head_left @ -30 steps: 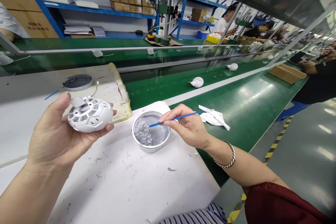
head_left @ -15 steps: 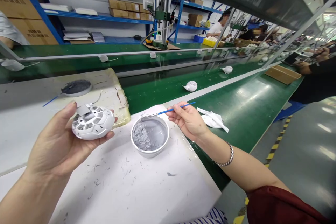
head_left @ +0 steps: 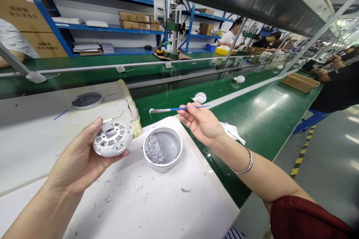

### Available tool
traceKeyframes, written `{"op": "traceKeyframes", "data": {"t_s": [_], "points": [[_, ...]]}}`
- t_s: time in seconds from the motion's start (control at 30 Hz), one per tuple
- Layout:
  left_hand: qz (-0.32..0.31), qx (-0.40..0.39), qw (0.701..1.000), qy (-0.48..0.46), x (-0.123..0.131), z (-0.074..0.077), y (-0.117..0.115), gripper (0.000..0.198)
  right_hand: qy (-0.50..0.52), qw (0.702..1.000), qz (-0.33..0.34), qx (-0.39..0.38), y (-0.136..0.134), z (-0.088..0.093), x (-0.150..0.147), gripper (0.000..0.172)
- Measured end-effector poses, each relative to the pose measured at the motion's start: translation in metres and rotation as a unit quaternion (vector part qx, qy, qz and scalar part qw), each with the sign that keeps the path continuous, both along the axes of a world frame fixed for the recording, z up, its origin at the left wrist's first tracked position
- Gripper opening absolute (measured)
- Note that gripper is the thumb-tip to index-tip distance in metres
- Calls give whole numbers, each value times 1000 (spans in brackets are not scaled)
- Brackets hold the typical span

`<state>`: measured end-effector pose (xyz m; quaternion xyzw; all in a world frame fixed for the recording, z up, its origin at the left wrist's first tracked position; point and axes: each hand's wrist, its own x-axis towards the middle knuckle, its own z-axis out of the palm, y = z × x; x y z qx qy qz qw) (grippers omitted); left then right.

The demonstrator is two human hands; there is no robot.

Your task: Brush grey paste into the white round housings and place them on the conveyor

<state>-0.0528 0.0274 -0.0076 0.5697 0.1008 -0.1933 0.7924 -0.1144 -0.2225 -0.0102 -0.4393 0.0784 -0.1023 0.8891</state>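
Note:
My left hand (head_left: 80,153) grips a round white plastic housing (head_left: 113,143) with openings on its upper face, a small white tab and a thin wire. Pinched in my right hand (head_left: 200,121) is a thin blue stick (head_left: 179,109), its tip coated in grey paste that trails a fine thread. The tip hangs above a round white bowl (head_left: 162,168) of thick grey paste (head_left: 164,147), which stands on a smudged white sheet (head_left: 157,201). The housing is left of the bowl, apart from the stick.
A second dish of dark grey paste (head_left: 86,99) with a blue stick rests on the white board (head_left: 28,130) at left. White round parts (head_left: 199,98) lie on the green conveyor. A crumpled white cloth (head_left: 232,132) lies beyond my right wrist. Other people work farther along.
My right hand has lifted the stick, and its coated tip has left the paste in the bowl. My left hand and the housing appear slightly farther right and lower.

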Motion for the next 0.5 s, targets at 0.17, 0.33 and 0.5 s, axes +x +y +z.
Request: {"op": "traceKeyframes", "data": {"t_s": [0.17, 0.33, 0.5], "points": [[-27, -25, 999, 25, -5, 1, -4, 28, -50, 998, 36, -32, 12, 34, 12, 16], [-61, -63, 995, 49, -9, 3, -4, 25, -77, 991, 65, -85, 30, 47, 19, 15], [-78, -86, 993, 35, -11, 4, -3, 37, -108, 982, 77, -136, 42, 36, 18, 23]]}}
